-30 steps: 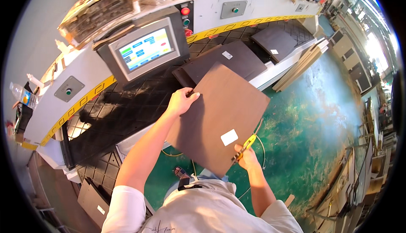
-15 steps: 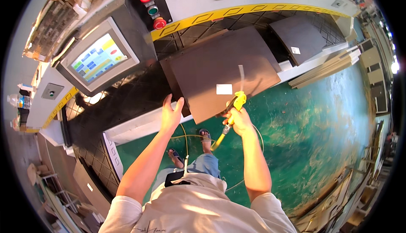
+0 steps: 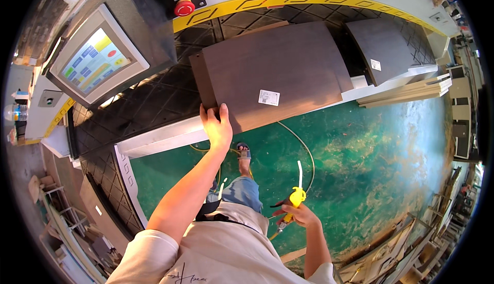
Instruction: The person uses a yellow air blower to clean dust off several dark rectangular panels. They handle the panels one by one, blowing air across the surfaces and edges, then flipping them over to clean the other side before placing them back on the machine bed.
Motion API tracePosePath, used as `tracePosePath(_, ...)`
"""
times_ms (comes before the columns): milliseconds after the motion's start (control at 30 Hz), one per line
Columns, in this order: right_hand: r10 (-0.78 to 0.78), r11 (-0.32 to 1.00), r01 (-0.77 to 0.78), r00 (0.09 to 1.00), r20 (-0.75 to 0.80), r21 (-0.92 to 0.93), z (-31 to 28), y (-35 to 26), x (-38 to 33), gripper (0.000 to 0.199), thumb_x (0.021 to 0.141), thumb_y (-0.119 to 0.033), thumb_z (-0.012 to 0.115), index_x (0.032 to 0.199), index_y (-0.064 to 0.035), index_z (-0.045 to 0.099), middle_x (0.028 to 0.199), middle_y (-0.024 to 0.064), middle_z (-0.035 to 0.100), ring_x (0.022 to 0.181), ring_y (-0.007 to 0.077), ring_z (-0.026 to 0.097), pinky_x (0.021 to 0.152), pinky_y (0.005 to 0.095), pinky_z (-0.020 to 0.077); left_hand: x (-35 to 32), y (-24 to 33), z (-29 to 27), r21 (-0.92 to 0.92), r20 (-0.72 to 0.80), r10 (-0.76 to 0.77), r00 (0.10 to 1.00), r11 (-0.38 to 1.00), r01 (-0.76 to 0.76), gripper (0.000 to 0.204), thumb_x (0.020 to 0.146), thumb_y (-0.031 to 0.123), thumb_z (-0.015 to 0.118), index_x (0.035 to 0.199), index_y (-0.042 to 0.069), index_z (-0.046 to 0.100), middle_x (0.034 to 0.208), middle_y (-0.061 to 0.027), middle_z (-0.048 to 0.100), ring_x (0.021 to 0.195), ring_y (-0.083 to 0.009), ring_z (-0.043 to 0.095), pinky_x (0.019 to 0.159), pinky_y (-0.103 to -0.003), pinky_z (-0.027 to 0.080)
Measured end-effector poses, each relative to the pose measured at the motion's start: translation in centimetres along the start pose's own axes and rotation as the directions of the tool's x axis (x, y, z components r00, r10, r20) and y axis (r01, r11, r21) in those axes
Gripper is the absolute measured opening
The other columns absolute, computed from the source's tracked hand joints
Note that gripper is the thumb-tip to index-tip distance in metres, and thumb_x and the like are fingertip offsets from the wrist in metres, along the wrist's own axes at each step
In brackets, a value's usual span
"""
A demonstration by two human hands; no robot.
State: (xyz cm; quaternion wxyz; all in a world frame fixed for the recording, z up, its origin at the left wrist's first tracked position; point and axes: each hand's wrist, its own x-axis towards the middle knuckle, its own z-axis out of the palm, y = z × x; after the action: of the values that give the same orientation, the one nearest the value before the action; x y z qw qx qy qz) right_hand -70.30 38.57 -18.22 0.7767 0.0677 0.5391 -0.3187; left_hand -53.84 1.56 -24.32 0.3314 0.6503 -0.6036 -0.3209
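A large dark brown panel (image 3: 288, 62) with a white label (image 3: 269, 97) lies on the machine bed, its near edge jutting over the front rail. Under its left side shows a narrow strip of another dark brown board (image 3: 205, 80). My left hand (image 3: 218, 128) touches the near left corner of these boards, fingers apart. Low on the right, away from the panel, my right hand (image 3: 299, 215) is closed around a yellow air blow gun (image 3: 297, 197). The gun's pale nozzle points up and a hose runs from its lower end.
A second dark panel (image 3: 383, 52) lies farther right on the bed. Light-coloured boards (image 3: 406, 91) are stacked beside the white rail (image 3: 164, 139). A touchscreen (image 3: 98, 57) and a red stop button (image 3: 184, 7) stand at the left. A thin hose (image 3: 303, 147) trails above the green floor.
My right hand has brought the blow gun down from over the panel toward my body. My left hand has moved onto the panel corner. My view has shifted slightly.
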Motion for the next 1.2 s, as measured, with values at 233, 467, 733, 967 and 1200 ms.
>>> tracePosePath(233, -0.674, 0.405, 0.335, 0.738, 0.030, 0.851, 4.5, 0.4, 0.3, 0.069, 0.108, -0.059, 0.048, 0.164, -0.0189, 0.038, 0.151, 0.0201, 0.057, 0.048, 0.0105, 0.040, 0.044, 0.0259, 0.0310, 1.1, 0.5, 2.4, -0.027, -0.267, -0.075, 0.961, 0.997, 0.071, 0.045, 0.105, 0.036, 0.065, 0.095, -0.007, 0.067, 0.154, -0.0385, 0.046, 0.137, -0.0532, 0.051, 0.115, -0.055, 0.041)
tracePosePath(467, -0.460, 0.851, 0.355, 0.859, 0.225, 0.386, 9.3, -0.3, -1.6, 0.071, 0.109, -0.067, 0.041, 0.161, -0.0190, 0.041, 0.131, 0.0192, 0.066, 0.041, 0.0133, 0.042, 0.036, 0.0291, 0.0298, 0.4, -3.2, -2.0, 0.111, -0.140, 0.179, 0.974, 0.980, -0.164, 0.028, 0.092, 0.025, 0.073, 0.100, -0.002, 0.068, 0.147, -0.0378, 0.052, 0.129, -0.0534, 0.056, 0.111, -0.055, 0.047)
tracePosePath(733, 0.004, 0.785, 0.227, 0.928, 0.372, -0.576, 18.3, -4.3, 6.9, 0.053, 0.112, -0.042, 0.050, 0.130, 0.0064, 0.061, 0.078, 0.0130, 0.069, 0.041, 0.0126, 0.049, 0.041, 0.0275, 0.0367, -0.1, -19.6, -36.3, 0.306, -0.401, 0.213, 0.891, 0.948, -0.089, 0.023, 0.085, 0.018, 0.074, 0.105, 0.006, 0.073, 0.147, -0.0286, 0.060, 0.133, -0.0492, 0.058, 0.114, -0.053, 0.046)
tracePosePath(967, -0.099, 0.790, 0.341, 0.891, 0.443, -0.509, 39.2, -1.7, 10.1, 0.048, 0.115, -0.041, 0.045, 0.122, 0.0029, 0.062, 0.078, 0.0084, 0.066, 0.041, 0.0101, 0.044, 0.043, 0.0247, 0.0354, -16.0, -45.4, -70.4, 0.264, -0.906, -0.128, 0.403, 0.573, 0.776, 0.052, 0.092, 0.036, 0.071, 0.134, 0.006, 0.064, 0.155, -0.0226, 0.051, 0.148, -0.0379, 0.045, 0.119, -0.062, 0.034)
tracePosePath(1200, 0.141, 0.537, 0.357, 0.856, 0.498, -0.765, 55.9, 5.1, 14.2, 0.039, 0.112, -0.035, 0.052, 0.127, -0.0007, 0.063, 0.079, 0.0041, 0.065, 0.048, 0.0074, 0.046, 0.045, 0.0248, 0.0339, -18.6, -52.5, -79.4, 0.173, -0.853, -0.366, 0.373, 0.477, 0.862, 0.071, 0.099, 0.056, 0.063, 0.153, 0.011, 0.052, 0.160, -0.0199, 0.043, 0.154, -0.0361, 0.033, 0.127, -0.066, 0.016)
